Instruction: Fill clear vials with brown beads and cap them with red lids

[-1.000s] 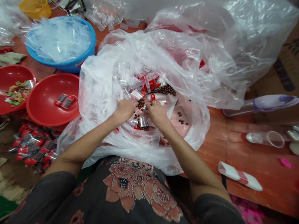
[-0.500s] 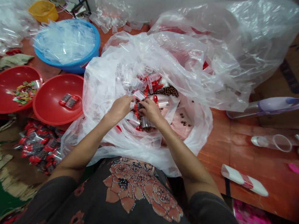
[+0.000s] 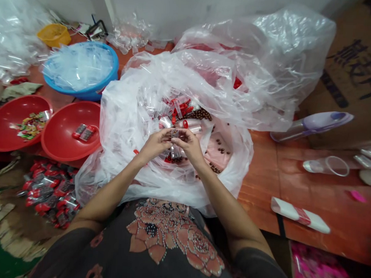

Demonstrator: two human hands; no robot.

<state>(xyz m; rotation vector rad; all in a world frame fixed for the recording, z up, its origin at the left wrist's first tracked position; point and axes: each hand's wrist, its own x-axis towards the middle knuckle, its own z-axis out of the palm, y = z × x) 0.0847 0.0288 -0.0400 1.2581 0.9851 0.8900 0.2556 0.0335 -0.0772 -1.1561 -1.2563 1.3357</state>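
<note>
My left hand (image 3: 154,145) and my right hand (image 3: 188,146) meet above the mouth of a large clear plastic bag (image 3: 120,126). Their fingertips hold a small clear plastic tube (image 3: 175,133) between them. Just below my hands, the bag holds a loose pile of similar clear tubes (image 3: 153,101), red plastic pieces (image 3: 182,109) and brown beads (image 3: 201,114). A pink surface (image 3: 218,145) lies under the beads to the right. My fingers hide part of the held tube.
To the left stand a blue basin (image 3: 81,95) of clear plastic pieces and several red bowls (image 3: 62,125), one with colourful wrappers. Red packets (image 3: 50,191) lie at lower left. At right, clear cups (image 3: 326,165) lie on an orange wooden surface (image 3: 261,185).
My hands have drawn together and risen slightly, now with a small clear tube between the fingertips. The whole view has shifted a little as my head moved.
</note>
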